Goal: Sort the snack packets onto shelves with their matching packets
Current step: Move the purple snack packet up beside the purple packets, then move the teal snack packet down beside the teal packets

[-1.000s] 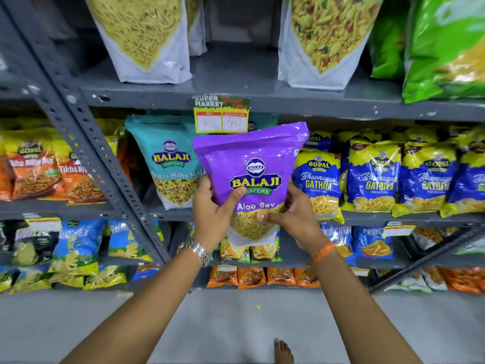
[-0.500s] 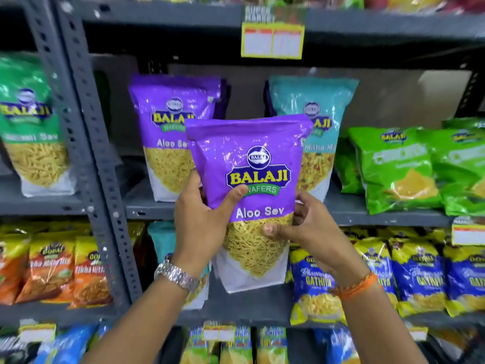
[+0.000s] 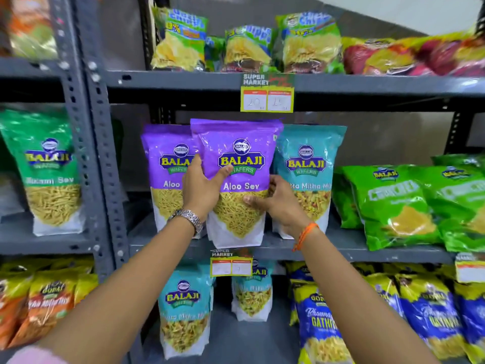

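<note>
- Both hands hold one purple packet (image 3: pixel 237 158). The left hand (image 3: pixel 200 189) grips its left side, thumb on the front. The right hand (image 3: pixel 275 199) grips its right side.
- The packet stands upright at the front edge of the middle shelf (image 3: pixel 341 249).
- A second purple packet (image 3: pixel 168 174) just like it stands behind on the left.
- A teal packet (image 3: pixel 311 177) stands on the right.
</note>
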Motion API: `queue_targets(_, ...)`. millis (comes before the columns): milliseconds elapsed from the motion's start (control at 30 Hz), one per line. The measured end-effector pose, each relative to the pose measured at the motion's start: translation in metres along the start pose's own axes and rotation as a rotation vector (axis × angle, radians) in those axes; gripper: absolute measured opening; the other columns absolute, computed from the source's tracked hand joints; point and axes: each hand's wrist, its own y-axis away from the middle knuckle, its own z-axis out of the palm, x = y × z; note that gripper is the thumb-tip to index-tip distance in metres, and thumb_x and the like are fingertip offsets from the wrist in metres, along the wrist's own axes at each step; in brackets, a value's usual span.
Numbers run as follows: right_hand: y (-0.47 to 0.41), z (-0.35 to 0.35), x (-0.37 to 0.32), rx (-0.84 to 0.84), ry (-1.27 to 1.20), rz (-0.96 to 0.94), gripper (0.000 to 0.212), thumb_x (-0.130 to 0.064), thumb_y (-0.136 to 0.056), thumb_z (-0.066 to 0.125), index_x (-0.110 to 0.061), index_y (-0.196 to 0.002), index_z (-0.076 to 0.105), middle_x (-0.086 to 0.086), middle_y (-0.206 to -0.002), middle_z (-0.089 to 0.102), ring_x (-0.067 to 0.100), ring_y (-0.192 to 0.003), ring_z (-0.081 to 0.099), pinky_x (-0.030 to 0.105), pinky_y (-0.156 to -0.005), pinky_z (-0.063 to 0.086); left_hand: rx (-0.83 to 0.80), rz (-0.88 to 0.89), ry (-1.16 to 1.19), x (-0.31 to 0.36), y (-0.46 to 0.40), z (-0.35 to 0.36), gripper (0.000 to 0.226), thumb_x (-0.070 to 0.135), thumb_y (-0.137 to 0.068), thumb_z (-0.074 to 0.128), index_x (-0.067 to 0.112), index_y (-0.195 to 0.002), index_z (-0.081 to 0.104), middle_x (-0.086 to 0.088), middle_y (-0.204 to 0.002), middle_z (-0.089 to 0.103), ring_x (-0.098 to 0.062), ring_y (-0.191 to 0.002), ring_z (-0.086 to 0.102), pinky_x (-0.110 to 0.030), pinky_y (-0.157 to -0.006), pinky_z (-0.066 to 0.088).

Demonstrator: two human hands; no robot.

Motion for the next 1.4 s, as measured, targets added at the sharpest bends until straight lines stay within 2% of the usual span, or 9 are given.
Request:
queue_targets(333,-0.021,0.007,0.031,0.056,-0.055,0.008,0.063,0.005,-0.071,0.083,-0.009,-0.121,0.048,0.011,-0.113,0.068,0.024,-0.104,0.069,0.034,-0.085,0.062,-0.023,-0.068,-0.026,-0.006,-0.01,0.004,0.026,0.029,-0.085,0.082,0.022,-0.078,0.057,-0.005,-0.07,0.07,-0.019,-0.06,0.059,-0.038,-0.063,0.053)
queue_targets(400,-0.021,0.007,0.031,0.052,-0.033,0.005,0.063,0.002,-0.072,0.083,-0.01,-0.123,0.048,0.01,-0.114,0.068,0.026,-0.108,0.067,0.033,-0.086,0.061,-0.003,-0.072,0.015,-0.006,-0.009,0.002,0.017,0.021,-0.085,0.082,0.023,-0.086,0.065,-0.005,-0.078,0.076,-0.019,-0.067,0.066,-0.042,-0.072,0.063)
queue_targets(567,-0.009,0.006,0.026,0.044,0.088,0.038,0.057,-0.008,-0.079,0.081,-0.008,-0.123,0.045,-0.011,-0.1,0.061,0.009,-0.095,0.061,-0.001,-0.066,0.046,0.079,-0.11,0.139,-0.011,0.014,-0.012,0.054,0.006,-0.084,0.081,0.005,-0.135,0.063,-0.015,-0.116,0.075,-0.019,-0.097,0.073,-0.025,-0.089,0.061)
queue_targets(733,0.014,-0.017,0.024,-0.036,0.154,0.126,0.079,-0.011,-0.081,0.08,0.002,-0.145,0.036,0.011,-0.138,0.056,0.021,-0.126,0.056,0.034,-0.108,0.045,0.098,-0.095,0.187,-0.013,0.064,-0.016,0.04,0.001,-0.087,0.076,0.014,-0.124,0.068,-0.009,-0.112,0.077,-0.016,-0.105,0.074,-0.034,-0.101,0.058)
queue_targets(867,0.03,-0.06,0.009,0.159,0.054,0.034,0.042,-0.006,-0.081,0.078,0.002,-0.12,0.064,0.012,-0.103,0.074,0.013,-0.086,0.072,0.02,-0.077,0.06,-0.035,-0.065,0.239,-0.01,0.088,0.004,0.035,0.002,-0.086,0.077,0.029,-0.106,0.067,0.005,-0.108,0.076,-0.002,-0.096,0.073,-0.018,-0.092,0.057)
queue_targets(1000,0.015,-0.106,0.003,0.504,-0.026,-0.144,0.027,-0.007,-0.08,0.079,-0.007,-0.104,0.066,0.01,-0.093,0.072,0.005,-0.074,0.07,0.018,-0.065,0.055,-0.403,-0.235,0.32,0.003,0.102,0.05,0.045,0.021,-0.092,0.074,0.021,-0.132,0.054,-0.003,-0.138,0.064,-0.012,-0.121,0.065,-0.01,-0.091,0.05)
queue_targets(1133,-0.014,-0.133,0.011,0.545,-0.015,-0.133,0.051,-0.023,-0.076,0.084,-0.012,-0.119,0.06,0.009,-0.12,0.065,0.019,-0.106,0.062,0.022,-0.081,0.05,-0.611,-0.3,0.15,0.001,0.098,0.102,0.109,0.061,-0.074,0.074,0.022,-0.161,0.023,0.01,-0.164,0.031,-0.01,-0.151,0.032,-0.027,-0.117,0.029)
queue_targets(1267,-0.04,-0.144,0.02,0.357,-0.036,-0.066,0.065,-0.021,-0.073,0.087,-0.005,-0.127,0.055,0.008,-0.122,0.069,0.015,-0.108,0.068,0.028,-0.09,0.058,-0.556,-0.264,0.111,0.002,0.085,0.135,0.087,0.027,-0.087,0.08,0.018,-0.155,0.026,0.016,-0.139,0.034,-0.005,-0.136,0.036,-0.021,-0.109,0.029)
queue_targets(1400,-0.053,-0.154,0.028,0.213,-0.082,-0.013,0.066,-0.021,-0.073,0.087,-0.006,-0.129,0.055,0.005,-0.121,0.072,0.015,-0.108,0.071,0.025,-0.087,0.06,-0.468,-0.275,0.103,-0.01,0.079,0.161,0.08,0.023,-0.074,0.087,0.028,-0.132,0.032,-0.004,-0.141,0.057,-0.021,-0.132,0.057,-0.044,-0.115,0.045)
